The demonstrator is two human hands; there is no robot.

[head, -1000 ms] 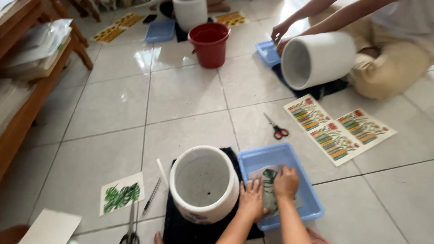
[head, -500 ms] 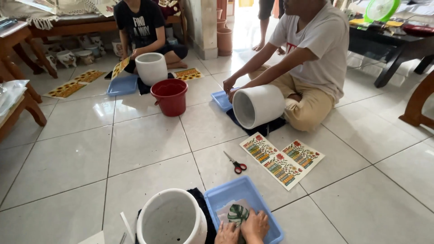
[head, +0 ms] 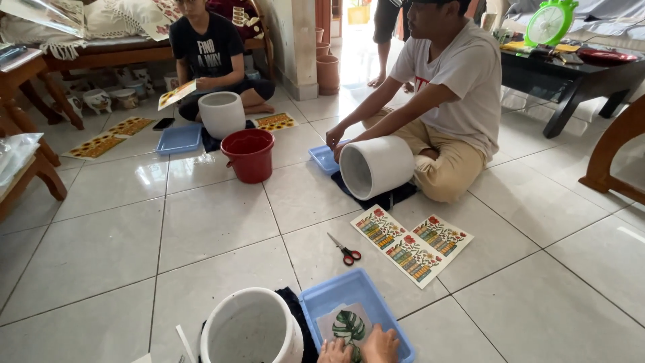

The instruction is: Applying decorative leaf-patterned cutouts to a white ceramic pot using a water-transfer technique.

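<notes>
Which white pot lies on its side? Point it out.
The white pot in front of the seated person in the white shirt lies tipped, mouth sideways. The near pot and the far pot stand upright.

Hands (head: 359,348) cut off below

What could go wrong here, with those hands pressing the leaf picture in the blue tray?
The leaf sheet lies in the blue tray under both the left hand and right hand; rough handling might tear or crease it. The white pot stands right against the tray, so an elbow could knock either one.
</notes>
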